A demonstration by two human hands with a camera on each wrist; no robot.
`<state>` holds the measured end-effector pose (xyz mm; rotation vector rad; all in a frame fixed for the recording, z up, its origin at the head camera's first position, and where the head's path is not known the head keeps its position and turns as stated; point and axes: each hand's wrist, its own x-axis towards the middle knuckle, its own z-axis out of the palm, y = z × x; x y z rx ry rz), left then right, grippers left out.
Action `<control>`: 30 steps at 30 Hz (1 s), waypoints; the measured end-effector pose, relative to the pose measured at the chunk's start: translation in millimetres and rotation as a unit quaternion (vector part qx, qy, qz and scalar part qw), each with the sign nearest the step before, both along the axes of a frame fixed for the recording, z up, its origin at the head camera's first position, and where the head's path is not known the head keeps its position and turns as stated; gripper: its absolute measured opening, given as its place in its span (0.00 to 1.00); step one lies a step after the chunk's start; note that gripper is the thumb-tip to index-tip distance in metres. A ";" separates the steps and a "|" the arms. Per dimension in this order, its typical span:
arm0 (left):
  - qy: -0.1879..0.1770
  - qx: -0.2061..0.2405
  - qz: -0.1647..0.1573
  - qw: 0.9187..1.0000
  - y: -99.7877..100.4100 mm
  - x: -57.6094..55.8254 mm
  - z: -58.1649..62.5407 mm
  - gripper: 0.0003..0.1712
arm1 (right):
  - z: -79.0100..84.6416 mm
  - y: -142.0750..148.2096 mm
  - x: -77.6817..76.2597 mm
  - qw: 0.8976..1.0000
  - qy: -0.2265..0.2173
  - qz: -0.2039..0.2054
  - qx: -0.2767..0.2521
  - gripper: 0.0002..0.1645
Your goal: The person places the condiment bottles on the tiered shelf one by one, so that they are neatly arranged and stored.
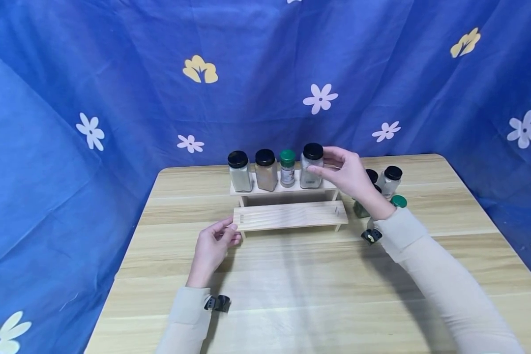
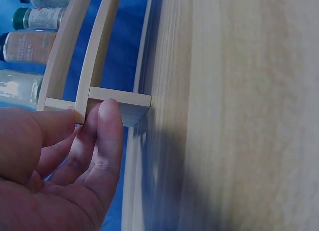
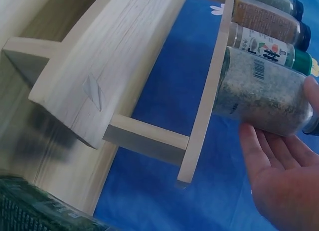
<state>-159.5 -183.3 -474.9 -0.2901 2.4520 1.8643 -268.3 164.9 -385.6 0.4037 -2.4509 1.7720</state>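
Note:
A two-tier wooden rack [image 1: 290, 215] stands near the back of the table. My left hand [image 1: 214, 246] pinches the left end of its lower tier; in the left wrist view the thumb lies on the board's edge with fingertips by the leg. On the upper tier, my right hand [image 1: 346, 173] holds a black-lidded spice jar [image 3: 266, 94] with pale, speckled contents, its base on the board. To its left stand a small green-capped bottle [image 1: 287, 169], a black-lidded jar of brown powder [image 1: 266, 171] and a black-lidded jar of pale powder [image 1: 240, 173]. The lower tier is bare.
Right of the rack, partly behind my right forearm, stand several more jars, including a black-lidded clear jar [image 1: 389, 182] and one with a green cap [image 1: 398, 201]. A blue patterned curtain [image 1: 256, 108] hangs behind the wooden table [image 1: 287, 290].

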 end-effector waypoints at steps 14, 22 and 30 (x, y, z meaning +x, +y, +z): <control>0.001 -0.008 -0.002 1.000 0.3 -2.2 -2.8 0.22 | 5.2 49.2 16.5 0.997 0.044 0.019 -0.063 0.29; -0.008 -0.031 -0.007 0.999 -1.7 -3.2 -2.4 0.22 | -6.5 109.0 38.6 0.990 0.066 -0.021 -0.120 0.27; -0.008 -0.022 -0.007 1.000 -0.2 -3.5 -0.9 0.23 | -35.4 155.3 60.4 0.991 0.039 -0.125 -0.020 0.26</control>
